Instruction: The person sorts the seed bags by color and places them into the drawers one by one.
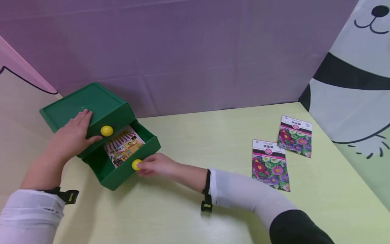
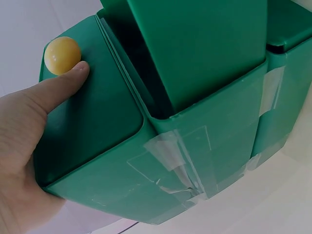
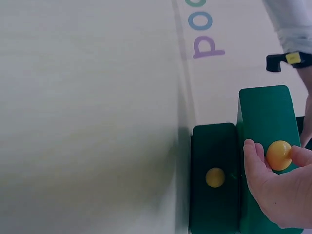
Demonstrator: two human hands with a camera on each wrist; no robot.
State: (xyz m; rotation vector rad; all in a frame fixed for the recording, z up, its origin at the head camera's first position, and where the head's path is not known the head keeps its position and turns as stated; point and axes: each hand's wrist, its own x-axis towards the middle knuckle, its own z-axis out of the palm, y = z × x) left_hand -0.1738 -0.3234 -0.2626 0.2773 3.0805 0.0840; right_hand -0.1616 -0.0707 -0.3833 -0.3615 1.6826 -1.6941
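A green drawer cabinet (image 1: 91,101) stands at the table's back left, its middle drawer (image 1: 113,179) pulled out. In that drawer lies a packet (image 1: 126,145) printed with a striped awning. My right hand (image 1: 159,164) pinches the drawer's yellow knob (image 3: 279,155) between thumb and fingers. My left hand (image 1: 73,132) rests on the cabinet's top with fingers stretched out. Its thumb (image 2: 68,84) lies along the closed top drawer's front, right at the upper yellow knob (image 2: 62,55). Clear tape (image 2: 170,153) covers the joints on the cabinet's side.
Two flower-printed packets lie at the table's right, a nearer one (image 1: 269,166) and a farther one (image 1: 295,135), their corners close together. The lowest drawer (image 3: 214,209) is closed. A purple cloth wall (image 1: 189,61) rises behind the table, with a printed panel (image 1: 350,101) at the right.
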